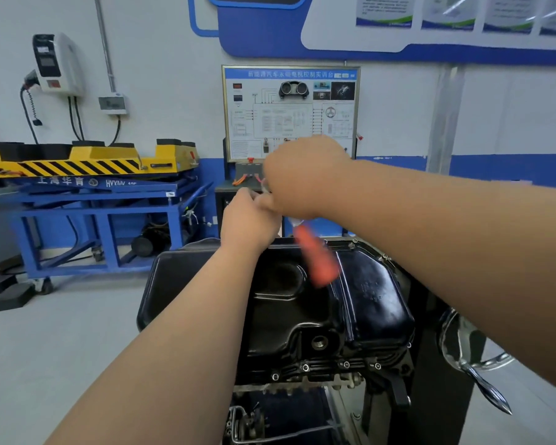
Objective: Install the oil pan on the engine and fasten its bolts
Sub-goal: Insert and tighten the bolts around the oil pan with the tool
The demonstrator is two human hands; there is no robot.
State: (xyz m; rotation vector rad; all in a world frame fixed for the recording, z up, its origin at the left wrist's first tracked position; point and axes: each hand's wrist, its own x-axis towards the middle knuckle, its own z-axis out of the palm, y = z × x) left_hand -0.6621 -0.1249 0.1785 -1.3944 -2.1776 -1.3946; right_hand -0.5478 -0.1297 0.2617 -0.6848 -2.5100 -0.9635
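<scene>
The bare left forearm (174,364) and right forearm (463,226) reached forward over the glossy black metal oil pan (302,303). The pan sat on the upturned engine (264,419), with small silver bolts (305,367) in place along its near flange. Both hands were raised above the pan's far edge, clear of it and touching each other. The right hand (305,178) was curled around the upper part of a blurred orange-handled tool (316,258), whose handle hung over the pan's far half. The left hand (249,220), just below and to the left, had its fingertips pinched at the tool's bright metal end; whether they held a separate piece could not be determined. A chrome crank handle (485,385) stood right of the engine.
</scene>
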